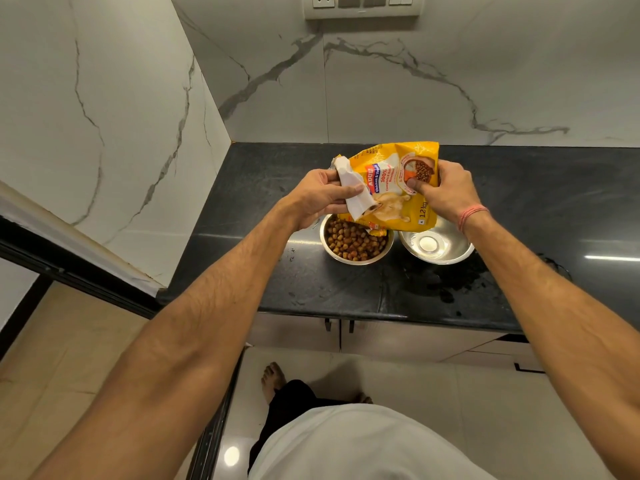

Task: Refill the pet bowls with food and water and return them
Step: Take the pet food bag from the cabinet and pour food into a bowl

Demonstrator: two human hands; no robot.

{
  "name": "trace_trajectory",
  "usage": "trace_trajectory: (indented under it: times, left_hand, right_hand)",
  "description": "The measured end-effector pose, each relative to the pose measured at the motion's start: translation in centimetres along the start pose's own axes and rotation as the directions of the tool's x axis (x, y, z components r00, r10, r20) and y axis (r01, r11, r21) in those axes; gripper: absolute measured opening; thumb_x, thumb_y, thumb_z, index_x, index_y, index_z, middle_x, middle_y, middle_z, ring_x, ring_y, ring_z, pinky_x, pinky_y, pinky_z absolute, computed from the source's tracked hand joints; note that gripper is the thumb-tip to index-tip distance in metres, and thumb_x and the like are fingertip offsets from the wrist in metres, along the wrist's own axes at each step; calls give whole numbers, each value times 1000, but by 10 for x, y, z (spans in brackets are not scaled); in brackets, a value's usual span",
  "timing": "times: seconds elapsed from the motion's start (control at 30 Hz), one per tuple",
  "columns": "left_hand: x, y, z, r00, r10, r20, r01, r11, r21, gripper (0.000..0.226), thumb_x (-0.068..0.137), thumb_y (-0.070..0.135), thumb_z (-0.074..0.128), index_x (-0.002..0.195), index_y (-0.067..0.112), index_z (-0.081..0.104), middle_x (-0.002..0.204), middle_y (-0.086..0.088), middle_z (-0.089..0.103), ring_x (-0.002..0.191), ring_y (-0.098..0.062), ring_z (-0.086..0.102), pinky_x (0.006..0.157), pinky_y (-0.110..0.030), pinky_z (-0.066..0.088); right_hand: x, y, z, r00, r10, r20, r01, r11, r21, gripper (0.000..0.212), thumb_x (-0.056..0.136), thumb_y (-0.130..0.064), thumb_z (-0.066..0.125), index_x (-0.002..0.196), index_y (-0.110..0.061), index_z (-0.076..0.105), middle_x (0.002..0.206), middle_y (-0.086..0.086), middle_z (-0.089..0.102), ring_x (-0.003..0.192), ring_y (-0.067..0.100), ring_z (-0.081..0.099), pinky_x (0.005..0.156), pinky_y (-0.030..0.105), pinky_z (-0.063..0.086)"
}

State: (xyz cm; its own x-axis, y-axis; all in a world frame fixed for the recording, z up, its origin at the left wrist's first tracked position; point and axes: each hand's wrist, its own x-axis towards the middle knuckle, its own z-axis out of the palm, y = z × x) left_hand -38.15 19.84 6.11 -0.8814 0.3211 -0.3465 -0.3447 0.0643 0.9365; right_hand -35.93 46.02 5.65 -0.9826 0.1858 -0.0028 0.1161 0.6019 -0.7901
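Observation:
A yellow pet food bag (398, 178) hangs above two steel bowls on the black counter (346, 289). My left hand (320, 197) grips the bag's folded white open end at the left. My right hand (446, 192) holds the bag's right side, thumb on its front. The left bowl (356, 242) is full of brown kibble and sits right under the bag's lower edge. The right bowl (437, 245) is shiny with nothing solid in it; I cannot tell if it holds water. Both bowls stand side by side, touching or nearly so.
White marble walls close the counter at the back and left. A switch panel (362, 5) is high on the back wall. Wet patches (446, 289) lie on the counter in front of the right bowl. Cabinet doors (381, 336) sit below the counter edge.

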Motion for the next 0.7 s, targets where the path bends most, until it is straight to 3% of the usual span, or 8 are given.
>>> trace_trajectory:
  times: [0.43, 0.7]
  left_hand:
    - [2, 1, 11, 1000, -1, 16, 2, 1000, -30, 34, 98, 9, 79, 130, 11, 69, 122, -7, 80, 106, -20, 82, 81, -33, 68]
    - [5, -9, 5, 999, -33, 20, 33, 999, -30, 36, 97, 11, 80, 132, 12, 71, 126, -8, 80, 114, -24, 80, 91, -39, 68]
  right_hand:
    - [3, 5, -9, 1000, -11, -26, 11, 999, 32, 44, 95, -33, 81, 134, -15, 72, 128, 6, 76, 119, 24, 71, 106, 49, 57]
    - [-4, 8, -9, 999, -39, -36, 39, 999, 0, 46, 93, -34, 83, 133, -15, 73, 126, 6, 77, 116, 24, 73, 104, 49, 59]
